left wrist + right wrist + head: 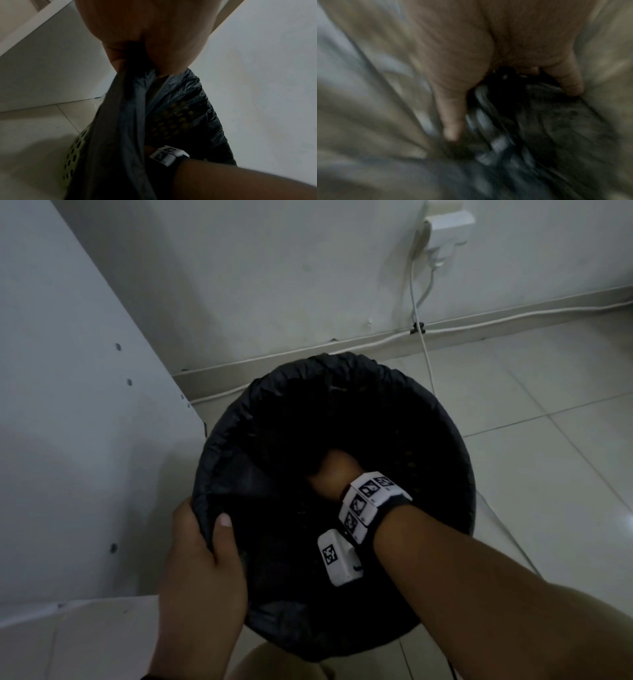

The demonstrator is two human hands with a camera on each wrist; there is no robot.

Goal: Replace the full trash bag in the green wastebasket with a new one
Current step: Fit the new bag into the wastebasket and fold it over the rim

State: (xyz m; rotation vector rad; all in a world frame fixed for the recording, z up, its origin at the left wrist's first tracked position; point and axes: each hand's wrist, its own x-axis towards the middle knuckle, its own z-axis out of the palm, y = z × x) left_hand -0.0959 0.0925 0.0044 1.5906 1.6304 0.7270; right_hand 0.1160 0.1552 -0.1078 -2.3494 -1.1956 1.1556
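Observation:
The wastebasket stands on the floor, and its green perforated wall shows only in the left wrist view. A black trash bag lines it, folded over the rim all round. My left hand pinches the bag's edge at the near-left rim, thumb inside and fingers outside; the left wrist view shows the film pulled taut from that grip. My right hand reaches deep into the bag. In the blurred right wrist view its thumb and an outer finger lie straight against the crumpled bag.
A white cabinet panel stands close on the left. Just behind the basket runs the wall, with a plugged-in socket and a white cable hanging to the floor. Tiled floor extends to the right.

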